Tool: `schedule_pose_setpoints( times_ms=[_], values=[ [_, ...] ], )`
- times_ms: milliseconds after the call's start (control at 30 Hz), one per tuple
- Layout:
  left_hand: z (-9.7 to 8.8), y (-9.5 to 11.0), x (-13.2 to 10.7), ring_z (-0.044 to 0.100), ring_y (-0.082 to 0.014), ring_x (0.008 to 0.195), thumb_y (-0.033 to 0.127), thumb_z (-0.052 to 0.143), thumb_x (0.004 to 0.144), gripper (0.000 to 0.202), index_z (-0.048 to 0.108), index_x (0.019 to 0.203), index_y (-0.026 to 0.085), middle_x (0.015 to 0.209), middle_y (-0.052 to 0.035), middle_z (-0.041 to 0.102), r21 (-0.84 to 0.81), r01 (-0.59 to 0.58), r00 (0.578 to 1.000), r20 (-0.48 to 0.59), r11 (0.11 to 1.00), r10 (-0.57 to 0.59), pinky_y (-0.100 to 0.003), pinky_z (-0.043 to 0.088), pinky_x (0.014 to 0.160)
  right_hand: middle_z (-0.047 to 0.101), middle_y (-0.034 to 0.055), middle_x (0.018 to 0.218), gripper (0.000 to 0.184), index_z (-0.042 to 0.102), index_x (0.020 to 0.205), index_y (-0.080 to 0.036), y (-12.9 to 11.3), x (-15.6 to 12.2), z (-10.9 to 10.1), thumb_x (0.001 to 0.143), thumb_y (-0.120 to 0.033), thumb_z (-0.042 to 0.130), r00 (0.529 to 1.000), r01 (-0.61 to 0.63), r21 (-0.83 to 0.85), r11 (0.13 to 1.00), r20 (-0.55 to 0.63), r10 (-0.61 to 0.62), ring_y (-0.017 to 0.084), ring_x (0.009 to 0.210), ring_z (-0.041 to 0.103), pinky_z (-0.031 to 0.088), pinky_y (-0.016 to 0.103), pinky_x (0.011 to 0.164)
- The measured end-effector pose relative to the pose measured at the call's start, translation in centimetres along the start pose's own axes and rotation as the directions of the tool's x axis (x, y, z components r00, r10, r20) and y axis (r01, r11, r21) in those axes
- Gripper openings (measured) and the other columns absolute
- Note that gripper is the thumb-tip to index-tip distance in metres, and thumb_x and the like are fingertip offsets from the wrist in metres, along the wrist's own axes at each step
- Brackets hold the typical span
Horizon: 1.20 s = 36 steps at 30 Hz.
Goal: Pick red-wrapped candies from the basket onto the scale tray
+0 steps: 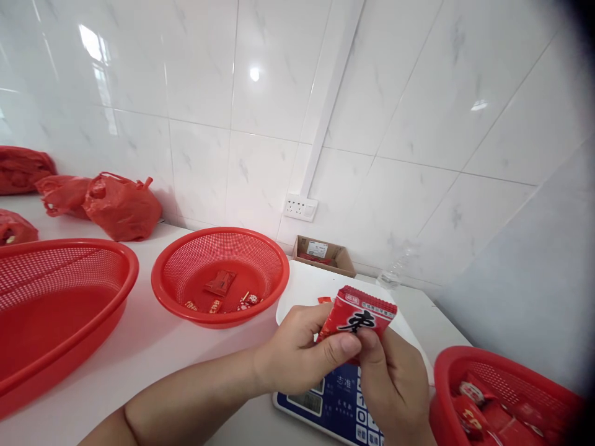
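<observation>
Both of my hands grip one small red snack packet [360,313] with black and white lettering and crimped ends. My left hand [304,347] pinches its left side, thumb across the front. My right hand [395,378] holds the lower right, its thumb pressed on the front too. The packet is held above a digital weighing scale [320,406] with a blue keypad and a white pan [309,279]. A bit of red wrapper [324,300] shows on the pan behind the packet. My hands hide much of the scale.
A red plastic basket [160,272] with several packets stands left of the scale, and a larger red basket [130,266] is farther left. Another basket [446,365] holds packets at right. Red plastic bags [123,207], a cardboard box [346,260] and a clear bottle [393,272] sit near the tiled wall.
</observation>
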<state>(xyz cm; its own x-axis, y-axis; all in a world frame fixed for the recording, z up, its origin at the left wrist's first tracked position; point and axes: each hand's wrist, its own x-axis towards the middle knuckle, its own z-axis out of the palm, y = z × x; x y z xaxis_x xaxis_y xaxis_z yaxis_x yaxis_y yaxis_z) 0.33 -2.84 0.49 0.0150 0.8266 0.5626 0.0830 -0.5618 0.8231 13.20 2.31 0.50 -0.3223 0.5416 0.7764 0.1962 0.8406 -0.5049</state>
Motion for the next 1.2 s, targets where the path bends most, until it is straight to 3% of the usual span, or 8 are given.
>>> schedule_pose_setpoints(
  times_ms=[233, 367, 600, 733, 867, 1033, 1200],
  values=[
    [0.1, 0.3, 0.3, 0.051, -0.0147, 0.076, 0.056, 0.045, 0.088, 0.048, 0.062, 0.087, 0.01, 0.08, -0.0054, 0.058, -0.193, 0.066, 0.998, 0.018, 0.979, -0.064, -0.027, 0.044, 0.073, 0.057, -0.0014, 0.054, 0.034, 0.051, 0.064, -0.023, 0.7, 0.2, 0.0, 0.094, -0.034, 0.042, 0.979, 0.205, -0.072, 0.976, 0.002, -0.206, 0.015, 0.05, 0.055, 0.039, 0.025, 0.047],
    [0.2, 0.4, 0.5, 0.054, -0.0163, 0.079, 0.056, 0.045, 0.088, 0.051, 0.065, 0.093, 0.009, 0.083, -0.0069, 0.061, -0.162, 0.055, 0.998, 0.001, 0.985, -0.055, -0.028, 0.044, 0.075, 0.058, -0.0019, 0.055, 0.031, 0.052, 0.067, -0.023, 0.9, 0.3, 0.0, 0.095, -0.033, 0.042, 0.971, 0.238, -0.095, 0.967, 0.002, -0.239, 0.015, 0.051, 0.056, 0.039, 0.025, 0.048],
    [0.2, 0.4, 0.2, 0.055, -0.017, 0.078, 0.055, 0.042, 0.09, 0.051, 0.065, 0.093, 0.009, 0.084, -0.0073, 0.063, -0.093, 0.02, 1.0, -0.017, 0.995, -0.021, -0.028, 0.045, 0.075, 0.058, -0.0006, 0.055, 0.04, 0.053, 0.063, -0.022, 0.2, 0.1, 0.1, 0.095, -0.043, 0.04, 0.993, 0.114, -0.051, 0.992, 0.003, -0.114, 0.015, 0.053, 0.055, 0.04, 0.026, 0.051],
    [0.3, 0.3, 0.0, 0.055, -0.0162, 0.078, 0.051, 0.044, 0.09, 0.047, 0.064, 0.093, 0.009, 0.084, -0.0072, 0.062, -0.142, 0.017, 1.0, -0.005, 0.99, -0.018, -0.028, 0.045, 0.075, 0.064, 0.0009, 0.063, 0.037, 0.061, 0.073, -0.022, 0.3, 0.5, -0.4, 0.094, -0.044, 0.041, 0.98, 0.194, 0.014, 0.981, 0.044, -0.194, 0.015, 0.056, 0.057, 0.043, 0.025, 0.051],
    [0.4, 0.2, 0.0, 0.054, -0.0156, 0.079, 0.049, 0.044, 0.092, 0.045, 0.065, 0.093, 0.009, 0.084, -0.0068, 0.062, -0.203, 0.021, 0.999, -0.024, 0.979, -0.027, -0.027, 0.044, 0.076, 0.063, 0.002, 0.065, 0.028, 0.061, 0.076, -0.02, 0.6, 0.8, -0.8, 0.093, -0.034, 0.044, 0.957, 0.269, 0.037, 0.962, 0.103, -0.272, 0.016, 0.058, 0.059, 0.047, 0.026, 0.053],
    [0.2, 0.1, 0.2, 0.052, -0.0153, 0.08, 0.052, 0.049, 0.088, 0.045, 0.063, 0.092, 0.009, 0.085, -0.0061, 0.058, -0.246, 0.031, 1.0, 0.009, 0.969, -0.03, -0.028, 0.044, 0.078, 0.063, -0.0003, 0.066, 0.021, 0.063, 0.08, -0.021, 0.2, 0.7, -0.9, 0.092, -0.024, 0.045, 0.967, 0.23, 0.026, 0.973, 0.108, -0.231, 0.014, 0.058, 0.058, 0.046, 0.024, 0.054],
    [0.2, -0.1, 0.1, 0.048, -0.0131, 0.076, 0.051, 0.053, 0.086, 0.042, 0.059, 0.087, 0.01, 0.081, -0.0042, 0.052, -0.287, 0.066, 0.997, 0.045, 0.956, -0.055, -0.025, 0.043, 0.07, 0.064, 0.0008, 0.063, 0.029, 0.066, 0.077, -0.021, -0.4, 0.5, -0.6, 0.093, -0.033, 0.045, 0.988, 0.142, -0.006, 0.99, 0.07, -0.141, 0.014, 0.052, 0.055, 0.045, 0.026, 0.052]
  ],
)
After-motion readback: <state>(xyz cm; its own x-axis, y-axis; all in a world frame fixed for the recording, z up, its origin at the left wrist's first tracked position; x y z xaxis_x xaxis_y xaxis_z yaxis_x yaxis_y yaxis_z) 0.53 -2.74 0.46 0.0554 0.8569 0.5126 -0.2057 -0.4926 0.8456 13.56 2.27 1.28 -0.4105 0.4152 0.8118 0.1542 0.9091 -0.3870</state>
